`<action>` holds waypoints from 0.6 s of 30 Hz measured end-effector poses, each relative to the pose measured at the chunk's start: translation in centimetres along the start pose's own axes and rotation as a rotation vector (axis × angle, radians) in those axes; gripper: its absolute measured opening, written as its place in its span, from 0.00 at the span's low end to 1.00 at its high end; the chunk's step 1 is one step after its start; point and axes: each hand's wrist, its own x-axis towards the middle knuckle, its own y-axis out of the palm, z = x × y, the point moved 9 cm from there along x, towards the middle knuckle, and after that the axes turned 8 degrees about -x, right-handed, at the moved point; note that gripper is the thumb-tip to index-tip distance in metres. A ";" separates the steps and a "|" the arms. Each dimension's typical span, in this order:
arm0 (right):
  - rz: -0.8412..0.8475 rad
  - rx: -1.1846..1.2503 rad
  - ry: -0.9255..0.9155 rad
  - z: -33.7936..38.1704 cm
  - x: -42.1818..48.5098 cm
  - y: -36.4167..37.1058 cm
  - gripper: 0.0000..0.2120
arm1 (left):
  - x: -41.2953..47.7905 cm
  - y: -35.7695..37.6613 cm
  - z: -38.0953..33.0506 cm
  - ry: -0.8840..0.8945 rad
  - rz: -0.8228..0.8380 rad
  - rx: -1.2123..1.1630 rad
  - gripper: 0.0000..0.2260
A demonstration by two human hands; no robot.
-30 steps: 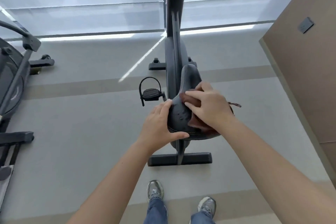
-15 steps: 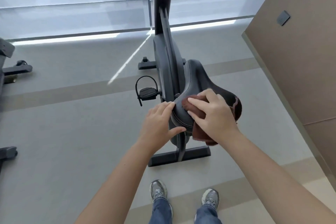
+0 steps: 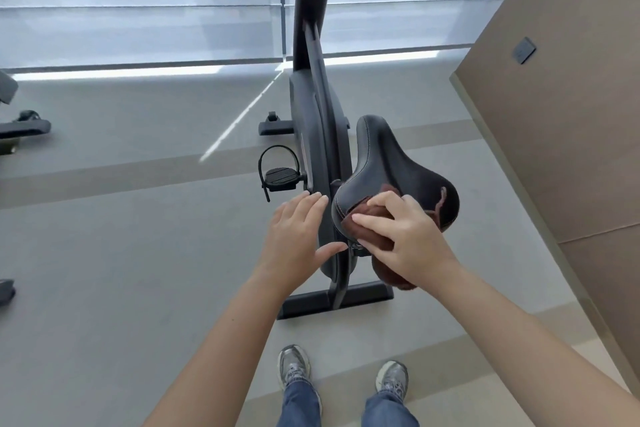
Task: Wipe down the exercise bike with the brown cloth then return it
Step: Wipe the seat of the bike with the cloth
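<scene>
**Operator:** Which step is this?

**Spotter:** Wiping, saddle stage. The exercise bike (image 3: 317, 135) stands upright on the floor (image 3: 138, 253), and you stand behind it. Your right hand (image 3: 408, 239) bears on the near left edge of the saddle (image 3: 391, 170). Its grip is closed round the bunched brown cloth (image 3: 363, 218), which touches the saddle and hangs partly below its rim. Your left hand (image 3: 298, 236) is just beside the saddle with the grip wide, fingers straight, holding nothing. Whether it touches the bike, I cannot tell.

**Operator:** Next move?

**Spotter:** My judgement is that you run the cloth across the rest of the saddle, then down to the frame and the pedal (image 3: 280, 178). The return comes last, and the cloth's home is not in view.

**Operator:** Containers?

**Spotter:** None in view.
</scene>
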 end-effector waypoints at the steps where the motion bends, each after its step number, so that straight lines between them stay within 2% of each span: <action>1: -0.002 -0.005 -0.003 0.1 -0.2 0.1 0.12 | -0.1 -0.1 0.0 -0.002 -0.003 0.003 0.32; 7: 0.096 -0.155 -0.013 1.0 4.5 1.7 0.14 | -0.3 -0.5 1.1 -0.064 -0.022 0.007 0.33; 11: 0.009 -0.072 -0.038 -1.8 -0.4 -0.4 0.12 | 0.4 0.4 0.6 -0.050 0.028 -0.037 0.35; 14: -0.081 -0.079 0.059 -5.8 -3.1 -2.2 0.12 | 1.5 1.2 -0.7 -0.023 0.056 -0.079 0.36; 18: -0.080 -0.052 0.238 -8.4 1.6 -1.7 0.14 | 3.3 2.4 -2.9 0.004 0.074 -0.099 0.39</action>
